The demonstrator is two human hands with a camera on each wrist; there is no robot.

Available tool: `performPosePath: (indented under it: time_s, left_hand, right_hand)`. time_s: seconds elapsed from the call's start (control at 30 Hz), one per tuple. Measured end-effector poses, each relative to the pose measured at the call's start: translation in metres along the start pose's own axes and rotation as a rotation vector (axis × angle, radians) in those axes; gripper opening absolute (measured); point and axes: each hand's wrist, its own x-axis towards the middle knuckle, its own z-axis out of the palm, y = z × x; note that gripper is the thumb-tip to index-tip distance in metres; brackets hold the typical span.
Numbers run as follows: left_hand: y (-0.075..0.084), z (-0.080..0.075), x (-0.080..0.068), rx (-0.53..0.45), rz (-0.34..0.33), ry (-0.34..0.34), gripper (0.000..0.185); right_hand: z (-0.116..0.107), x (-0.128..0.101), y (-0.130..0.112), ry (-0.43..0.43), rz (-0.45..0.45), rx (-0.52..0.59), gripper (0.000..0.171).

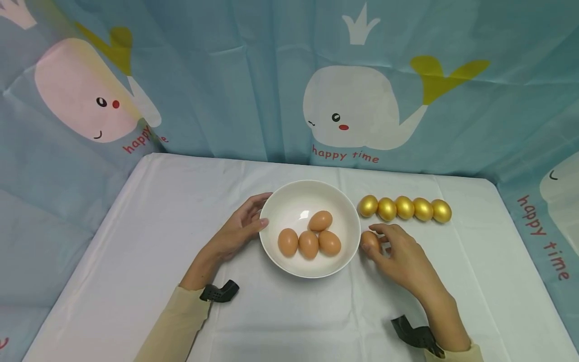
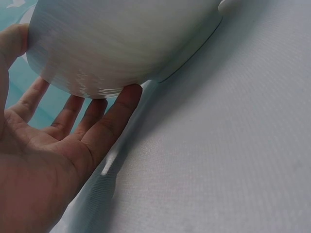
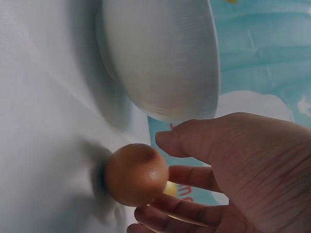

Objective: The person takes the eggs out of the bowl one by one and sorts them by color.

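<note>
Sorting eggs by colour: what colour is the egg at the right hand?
Brown, like the four in the bowl. The egg shows best in the right wrist view.

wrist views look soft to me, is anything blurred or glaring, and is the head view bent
Head view: sharp, evenly lit, the white cloth-covered table splays with wide-angle bend. Left wrist view: the white round bowl fills the frame, soft, with streaky sheen; left hand dim. Right wrist view: the brown egg is fairly clear with a faint highlight, right hand and bowl softer.
</note>
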Motion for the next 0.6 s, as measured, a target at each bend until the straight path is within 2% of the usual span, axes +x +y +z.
performPosePath:
  time_s: [0.37, 0.6]
  left_hand:
    - [0.000, 0.001, 0.002, 0.001, -0.003, -0.004, 0.067]
    - [0.002, 0.001, 0.000, 0.000, -0.017, 0.004, 0.067]
  right_hand:
    - [-0.017, 0.003, -0.002, 0.049, -0.034, 0.032, 0.046]
    - [-0.021, 0.011, -0.009, 0.139, -0.184, 0.032, 0.039]
